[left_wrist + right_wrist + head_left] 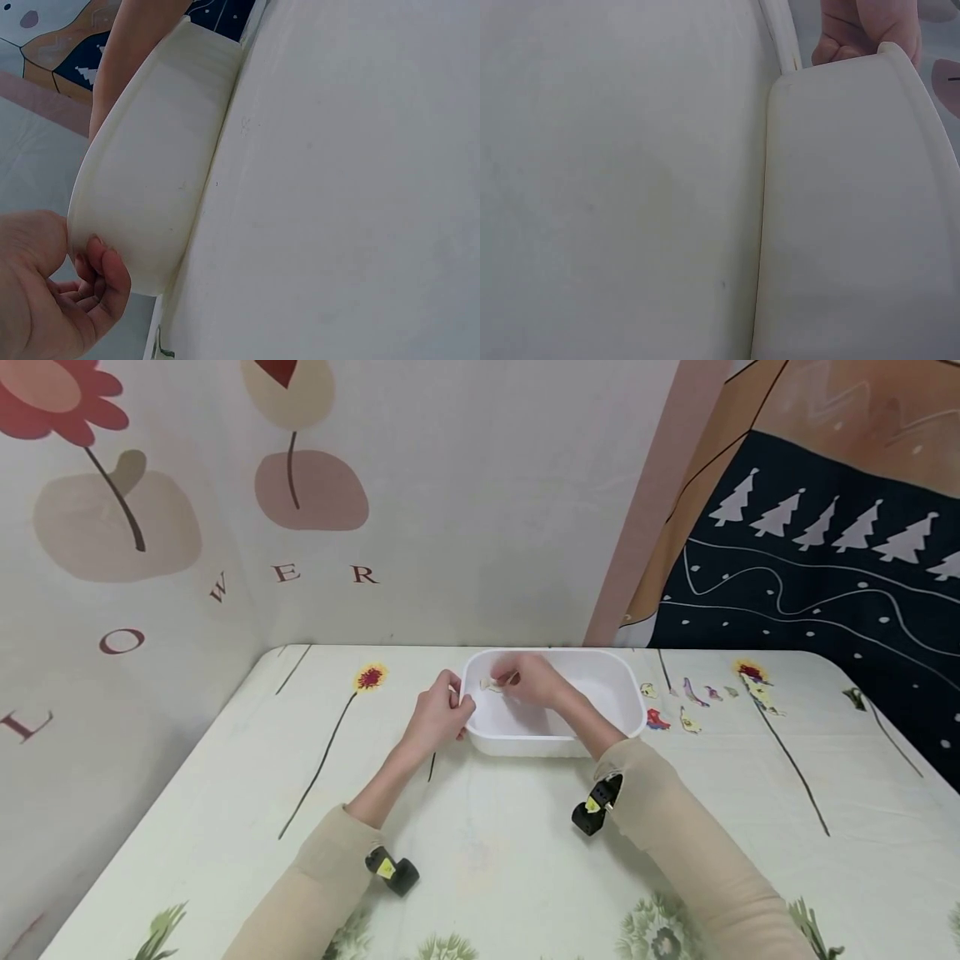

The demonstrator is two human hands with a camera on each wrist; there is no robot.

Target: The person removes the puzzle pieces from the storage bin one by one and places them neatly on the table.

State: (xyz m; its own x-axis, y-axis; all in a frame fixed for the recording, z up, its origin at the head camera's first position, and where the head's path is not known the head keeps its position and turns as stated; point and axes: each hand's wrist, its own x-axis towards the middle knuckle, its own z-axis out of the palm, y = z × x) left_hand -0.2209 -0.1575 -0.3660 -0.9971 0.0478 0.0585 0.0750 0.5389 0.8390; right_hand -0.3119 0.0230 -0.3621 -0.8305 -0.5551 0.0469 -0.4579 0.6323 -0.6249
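Observation:
A white plastic tub (pixel 592 693) stands on the table near its far edge. My left hand (pixel 437 714) grips the left end of its rim, the fingers curled at the outside wall in the left wrist view. My right hand (pixel 531 681) reaches down inside the tub at its left part, fingertips together, pinching a small pale piece. Beside those fingertips, small pale flat pieces (pixel 489 684) lie on the tub floor; their kind is too small to tell. In the right wrist view the tub's outer wall (pixel 855 195) hides the right hand.
Several small colourful cutouts lie right of the tub, among them a red one (pixel 657 719) and a yellowish one (pixel 689 721). A flower-printed cloth (pixel 480 843) covers the table. Printed curtains (pixel 480 527) hang behind it.

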